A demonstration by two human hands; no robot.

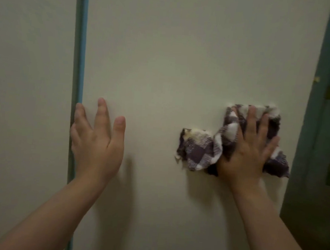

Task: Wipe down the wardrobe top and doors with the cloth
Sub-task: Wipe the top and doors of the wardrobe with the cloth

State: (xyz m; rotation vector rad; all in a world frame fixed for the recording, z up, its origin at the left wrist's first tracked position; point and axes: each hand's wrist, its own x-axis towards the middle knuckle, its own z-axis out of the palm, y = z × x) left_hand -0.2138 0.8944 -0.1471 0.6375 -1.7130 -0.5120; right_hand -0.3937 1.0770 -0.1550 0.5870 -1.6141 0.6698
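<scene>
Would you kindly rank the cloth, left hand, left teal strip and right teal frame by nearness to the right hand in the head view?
1. Checked cloth: pressed under the right hand.
2. Teal frame: just to its right.
3. Left hand: leftward across the wardrobe door.
4. Teal strip: far left, at that door's edge.

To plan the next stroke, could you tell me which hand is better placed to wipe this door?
The right hand: its fingers press the checked cloth against the door. The left hand is bare, near the door's left edge.
</scene>
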